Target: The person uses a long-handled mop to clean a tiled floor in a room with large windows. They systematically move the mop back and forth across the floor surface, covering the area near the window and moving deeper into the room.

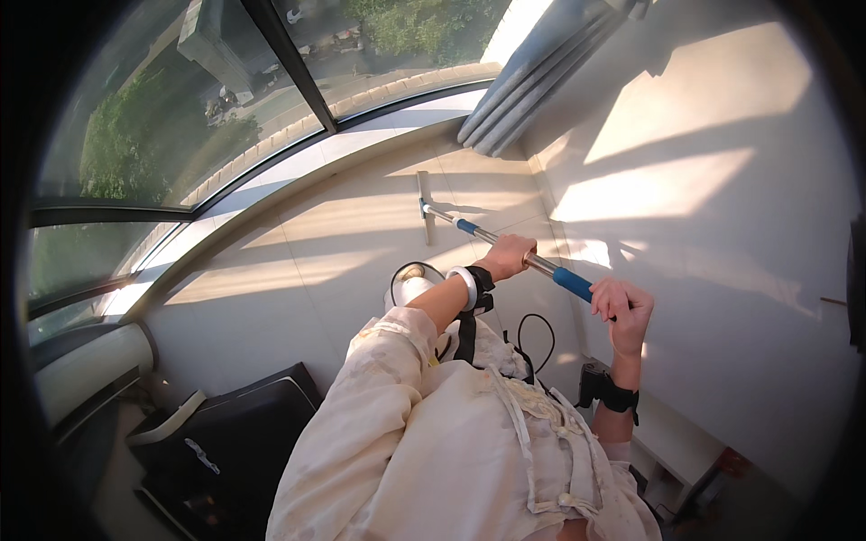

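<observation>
A squeegee-like tool on a telescopic metal pole [486,235] with blue sleeves slants across the view. Its narrow head [424,226] is over the tiled floor; whether it touches the tiles I cannot tell. My left hand [509,257] is wrapped around the bare metal of the pole, mid-length. At the near end, my right hand [624,308] grips the blue handle [574,284]. Black straps circle both wrists, and a white bangle [464,287] sits on the left one.
Curved windows [203,135] with dark frames rise over a low ledge [298,159]. A grey-blue curtain [528,88] hangs by the right wall [703,270]. Black padded furniture [237,446] stands at lower left; a white shelf unit [670,439] is at lower right.
</observation>
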Demonstrator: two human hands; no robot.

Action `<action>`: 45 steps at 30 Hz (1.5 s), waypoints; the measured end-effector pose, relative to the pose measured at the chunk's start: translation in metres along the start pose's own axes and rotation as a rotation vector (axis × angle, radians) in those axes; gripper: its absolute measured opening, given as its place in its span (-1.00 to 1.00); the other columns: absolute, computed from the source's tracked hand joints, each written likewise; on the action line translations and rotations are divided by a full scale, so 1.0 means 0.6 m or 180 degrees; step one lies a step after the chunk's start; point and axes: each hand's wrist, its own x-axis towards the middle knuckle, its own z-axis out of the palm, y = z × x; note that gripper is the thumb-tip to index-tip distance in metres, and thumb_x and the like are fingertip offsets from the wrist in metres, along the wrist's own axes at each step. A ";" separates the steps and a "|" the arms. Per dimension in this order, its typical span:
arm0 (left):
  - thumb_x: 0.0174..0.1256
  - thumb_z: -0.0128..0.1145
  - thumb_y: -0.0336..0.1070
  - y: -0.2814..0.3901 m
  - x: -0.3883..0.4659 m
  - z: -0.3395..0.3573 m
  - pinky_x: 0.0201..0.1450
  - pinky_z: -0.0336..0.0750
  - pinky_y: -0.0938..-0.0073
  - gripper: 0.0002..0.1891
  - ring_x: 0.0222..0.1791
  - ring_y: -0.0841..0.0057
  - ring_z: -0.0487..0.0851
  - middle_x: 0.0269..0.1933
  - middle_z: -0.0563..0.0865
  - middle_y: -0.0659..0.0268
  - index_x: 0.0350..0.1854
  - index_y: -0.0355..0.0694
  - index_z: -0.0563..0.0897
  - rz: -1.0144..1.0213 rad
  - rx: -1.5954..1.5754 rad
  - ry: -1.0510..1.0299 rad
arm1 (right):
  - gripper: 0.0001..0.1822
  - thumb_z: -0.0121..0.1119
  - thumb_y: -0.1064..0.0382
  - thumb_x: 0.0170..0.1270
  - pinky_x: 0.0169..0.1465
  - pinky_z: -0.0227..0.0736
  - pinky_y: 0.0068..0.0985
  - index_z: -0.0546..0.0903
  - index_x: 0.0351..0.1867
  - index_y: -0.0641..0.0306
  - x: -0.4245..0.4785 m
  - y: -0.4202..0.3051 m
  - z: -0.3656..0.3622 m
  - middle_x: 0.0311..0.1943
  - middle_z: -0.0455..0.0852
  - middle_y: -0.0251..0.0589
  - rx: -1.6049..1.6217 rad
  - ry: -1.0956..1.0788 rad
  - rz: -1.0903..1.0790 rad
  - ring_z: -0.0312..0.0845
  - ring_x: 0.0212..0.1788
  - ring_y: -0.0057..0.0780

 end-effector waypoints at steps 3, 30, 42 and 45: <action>-0.04 0.23 -0.45 0.004 -0.026 0.017 -0.06 0.48 0.14 -0.67 -0.10 0.13 0.60 -0.16 0.65 0.18 -0.14 -0.18 0.55 0.0099 0.0112 0.0094 | -0.62 -0.06 0.40 0.31 -0.26 0.35 -0.50 0.42 -0.74 0.37 -0.024 0.020 -0.039 -0.69 0.49 -0.25 -0.0268 0.0058 0.0155 0.45 -0.44 -0.48; 0.03 0.30 -0.36 0.217 -0.114 0.006 0.06 0.44 0.19 -0.38 0.04 0.20 0.57 0.04 0.59 0.16 0.23 -0.11 0.44 0.0588 0.0535 -0.0586 | -0.72 0.08 0.39 0.20 -0.19 0.62 -0.56 0.59 -0.04 0.22 -0.117 0.074 -0.100 0.17 0.34 -0.09 0.0167 -0.2613 0.1576 0.50 -0.04 -0.46; -0.01 0.24 -0.29 0.251 -0.118 -0.034 -0.07 0.40 0.28 -0.73 -0.17 0.24 0.60 -0.28 0.63 0.27 -0.21 -0.15 0.59 0.0743 0.0900 -0.0385 | -0.79 -0.10 0.49 0.04 -0.21 0.40 -0.63 0.61 -0.41 0.41 -0.128 0.087 -0.062 0.00 0.60 -0.05 0.2092 -0.1500 0.1351 0.50 -0.27 -0.53; 0.01 0.23 -0.32 0.245 -0.129 -0.056 0.01 0.42 0.31 -0.65 -0.09 0.25 0.61 -0.11 0.64 0.24 -0.09 -0.15 0.57 0.0668 0.1011 -0.0035 | -0.79 -0.12 0.50 0.03 -0.18 0.38 -0.60 0.60 -0.43 0.40 -0.104 0.081 -0.024 -0.06 0.60 -0.08 0.2189 -0.1366 0.1253 0.48 -0.26 -0.51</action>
